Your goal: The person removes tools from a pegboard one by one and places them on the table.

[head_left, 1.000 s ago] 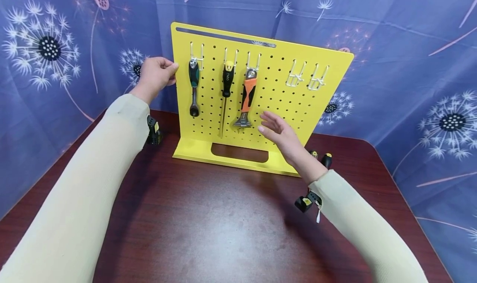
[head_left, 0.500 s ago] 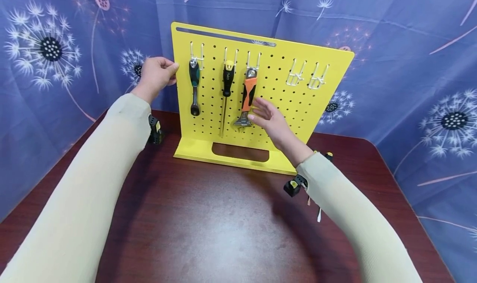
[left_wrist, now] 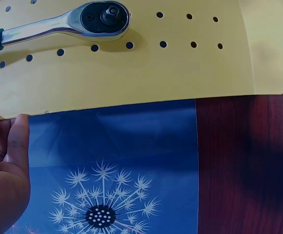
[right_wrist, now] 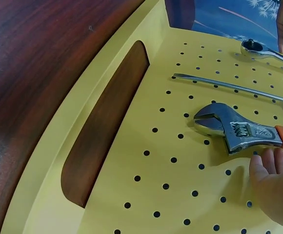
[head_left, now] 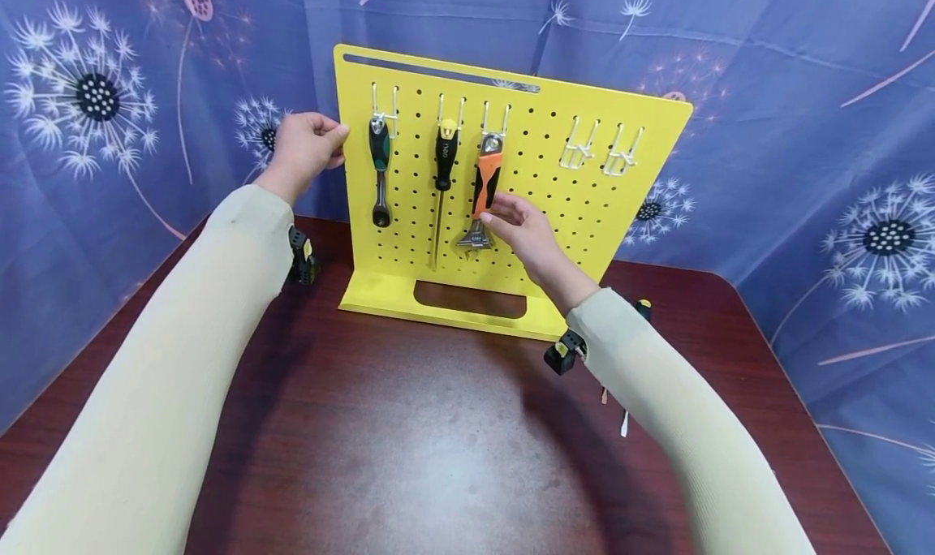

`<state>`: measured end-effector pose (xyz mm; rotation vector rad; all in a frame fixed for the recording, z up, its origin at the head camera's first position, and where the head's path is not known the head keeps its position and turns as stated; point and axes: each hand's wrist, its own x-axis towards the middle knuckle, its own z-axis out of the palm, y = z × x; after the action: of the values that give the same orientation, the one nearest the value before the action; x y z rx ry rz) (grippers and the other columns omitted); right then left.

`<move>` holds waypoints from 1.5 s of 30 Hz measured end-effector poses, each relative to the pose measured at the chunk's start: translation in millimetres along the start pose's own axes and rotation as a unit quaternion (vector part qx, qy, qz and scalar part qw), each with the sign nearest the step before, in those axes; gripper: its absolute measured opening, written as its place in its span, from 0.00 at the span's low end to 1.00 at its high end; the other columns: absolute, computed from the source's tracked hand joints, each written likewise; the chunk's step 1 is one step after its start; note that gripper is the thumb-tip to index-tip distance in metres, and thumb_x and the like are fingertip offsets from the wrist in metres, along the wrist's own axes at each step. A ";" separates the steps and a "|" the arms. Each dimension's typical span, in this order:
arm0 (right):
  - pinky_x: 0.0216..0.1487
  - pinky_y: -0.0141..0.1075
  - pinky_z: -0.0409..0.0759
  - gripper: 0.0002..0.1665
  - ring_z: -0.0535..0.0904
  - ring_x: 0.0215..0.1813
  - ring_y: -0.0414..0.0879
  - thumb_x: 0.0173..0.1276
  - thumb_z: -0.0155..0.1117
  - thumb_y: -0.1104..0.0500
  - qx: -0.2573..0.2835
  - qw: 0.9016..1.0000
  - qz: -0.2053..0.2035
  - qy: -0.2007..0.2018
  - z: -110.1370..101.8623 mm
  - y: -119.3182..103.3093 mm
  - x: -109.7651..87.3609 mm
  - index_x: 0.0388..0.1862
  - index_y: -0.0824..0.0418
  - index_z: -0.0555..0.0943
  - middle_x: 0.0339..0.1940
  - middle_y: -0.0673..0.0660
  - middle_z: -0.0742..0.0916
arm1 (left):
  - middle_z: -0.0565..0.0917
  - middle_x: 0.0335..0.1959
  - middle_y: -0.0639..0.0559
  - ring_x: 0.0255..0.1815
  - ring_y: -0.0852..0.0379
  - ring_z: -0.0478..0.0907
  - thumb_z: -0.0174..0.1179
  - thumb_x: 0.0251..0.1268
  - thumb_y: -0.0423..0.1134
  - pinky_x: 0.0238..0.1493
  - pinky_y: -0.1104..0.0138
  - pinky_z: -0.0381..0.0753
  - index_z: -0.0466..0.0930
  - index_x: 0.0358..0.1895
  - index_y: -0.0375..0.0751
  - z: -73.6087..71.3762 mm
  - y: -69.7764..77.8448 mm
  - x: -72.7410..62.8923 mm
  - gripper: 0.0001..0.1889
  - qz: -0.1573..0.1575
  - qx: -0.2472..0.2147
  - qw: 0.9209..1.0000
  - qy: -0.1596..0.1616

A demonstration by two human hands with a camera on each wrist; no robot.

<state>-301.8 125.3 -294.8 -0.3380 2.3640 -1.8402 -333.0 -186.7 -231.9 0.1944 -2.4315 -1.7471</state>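
Observation:
My left hand (head_left: 305, 151) pinches the left edge of a yellow pegboard (head_left: 562, 214) between thumb and fingers. An adjustable wrench (head_left: 488, 182) with an orange and black handle hangs head down from a white hook on the board. At the lower end of its handle is my right hand (head_left: 527, 234), thumb tip in front of the handle and fingers at its right side; the right wrist view shows those fingers (right_wrist: 273, 161) beside the wrench, not wrapped round it. Left of the wrench hang a black and yellow screwdriver (head_left: 443, 165) and a green-handled ratchet wrench (head_left: 380, 165).
Two white hooks (head_left: 577, 151) on the board's right side hold nothing. Beyond my right forearm, screwdrivers (head_left: 643, 308) lie on the dark red table (head_left: 409, 425), partly hidden by the sleeve. A blue dandelion-print curtain (head_left: 803, 133) hangs behind the board.
My right hand has moved left and up from the bare part of the board to the adjustable wrench's handle. The left hand stays on the board's edge.

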 end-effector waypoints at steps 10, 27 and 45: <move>0.76 0.43 0.76 0.25 0.79 0.60 0.47 0.79 0.60 0.61 0.010 0.999 0.013 0.032 9.8 4.1 7.5 0.70 0.70 0.73 0.60 0.62 0.83 | 0.76 0.41 0.61 0.36 0.68 0.77 0.55 0.79 0.44 0.34 0.84 0.81 0.80 0.63 0.35 -1.0 -0.1 0.2 0.20 0.000 0.015 1.000 -0.004; 0.65 0.40 0.84 0.19 0.77 0.42 0.34 0.78 0.60 0.64 0.016 0.997 0.000 0.077 22.5 5.1 3.4 0.62 0.73 0.75 0.38 0.45 0.79 | 0.77 0.39 0.61 0.34 0.69 0.78 0.55 0.79 0.43 0.33 0.84 0.81 0.80 0.60 0.34 -0.9 -3.0 -0.1 0.18 0.005 0.004 1.000 -0.001; 0.62 0.40 0.85 0.19 0.78 0.41 0.32 0.78 0.59 0.65 0.018 0.997 -0.014 0.073 16.3 3.8 -8.3 0.63 0.74 0.74 0.36 0.43 0.79 | 0.76 0.41 0.61 0.35 0.69 0.77 0.54 0.79 0.44 0.33 0.85 0.80 0.79 0.63 0.34 -0.9 -2.3 1.5 0.20 0.003 0.011 1.000 -0.008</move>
<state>-290.3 113.0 -302.9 -0.2416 2.4272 -1.9798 -334.2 -188.6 -233.8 0.1754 -2.4602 -1.7258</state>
